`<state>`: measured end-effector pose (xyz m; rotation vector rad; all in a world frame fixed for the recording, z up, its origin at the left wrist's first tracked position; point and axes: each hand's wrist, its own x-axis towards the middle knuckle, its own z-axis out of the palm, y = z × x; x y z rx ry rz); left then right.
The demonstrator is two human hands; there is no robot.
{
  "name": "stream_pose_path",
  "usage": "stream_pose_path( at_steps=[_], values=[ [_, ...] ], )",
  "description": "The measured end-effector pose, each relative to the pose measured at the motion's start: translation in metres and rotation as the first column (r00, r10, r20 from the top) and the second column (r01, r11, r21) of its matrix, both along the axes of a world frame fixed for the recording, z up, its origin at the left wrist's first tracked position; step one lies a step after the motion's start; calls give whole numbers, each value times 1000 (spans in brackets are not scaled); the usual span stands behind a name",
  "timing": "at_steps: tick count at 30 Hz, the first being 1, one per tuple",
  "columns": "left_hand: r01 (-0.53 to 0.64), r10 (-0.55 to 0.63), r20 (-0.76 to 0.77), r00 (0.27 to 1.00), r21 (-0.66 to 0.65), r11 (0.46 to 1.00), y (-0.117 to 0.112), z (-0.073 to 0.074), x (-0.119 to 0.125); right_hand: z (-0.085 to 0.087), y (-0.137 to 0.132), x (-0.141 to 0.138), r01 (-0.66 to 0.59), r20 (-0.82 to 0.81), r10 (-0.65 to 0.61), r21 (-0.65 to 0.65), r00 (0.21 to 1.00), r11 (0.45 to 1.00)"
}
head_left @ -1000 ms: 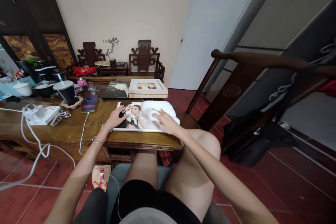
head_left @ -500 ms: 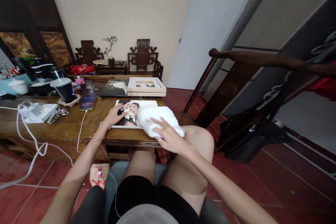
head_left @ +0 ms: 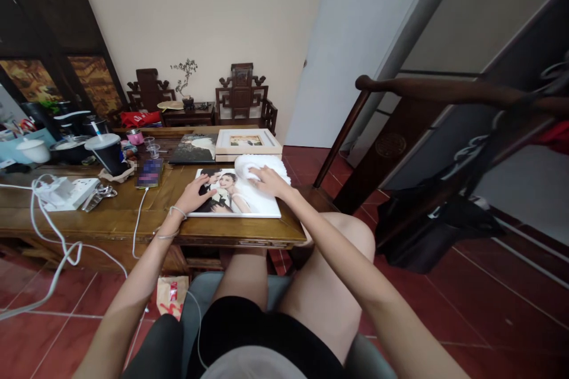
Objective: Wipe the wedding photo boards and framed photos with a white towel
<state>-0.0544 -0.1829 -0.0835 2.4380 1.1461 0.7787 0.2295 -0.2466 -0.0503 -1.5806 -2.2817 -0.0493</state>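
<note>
Two bare hands on a large photo print (head_left: 255,206) lying flat at the near right end of the wooden table (head_left: 111,219). Left hand (head_left: 195,192) is palm-down on the print's left part, fingers apart and flat, holding nothing. Right hand (head_left: 267,179) is palm-down on a white cloth (head_left: 246,164), fingers laid loosely over it and pressing, not closed round it. Cloth is bunched at the print's far right corner, partly over the far edge, just beside a light-framed picture (head_left: 249,142). Dark album (head_left: 195,149) is left of that frame. Phone (head_left: 150,173) with its cable, lidded black cup (head_left: 106,154) and white power strip (head_left: 75,192) are further left, well apart from both hands.
</note>
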Motion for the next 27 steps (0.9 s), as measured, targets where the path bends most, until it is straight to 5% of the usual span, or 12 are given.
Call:
stream_pose_path(
  at_steps=[4,11,14,17,23,27],
  values=[
    [-2,2,-1,1000,18,1000,2,-2,0,2,-7,-8,4,7,-4,-9,1000,1000],
    [-1,1,2,1000,39,999,5,-8,1,5,-124,-27,-198,23,199,-28,980,980],
    [13,-13,0,1000,36,999,6,-8,1,7,-144,-27,-282,-14,282,-43,959,958],
    [18,-18,-6,1000,31,999,7,-8,2,8,-117,-25,-231,11,232,-49,973,972],
    [22,-21,-21,1000,37,999,7,-7,0,11,-12,-25,-70,35,71,-39,997,997],
    [13,-12,-14,1000,51,999,7,-8,0,11,2,-33,-29,35,30,-37,999,999]
  ],
)
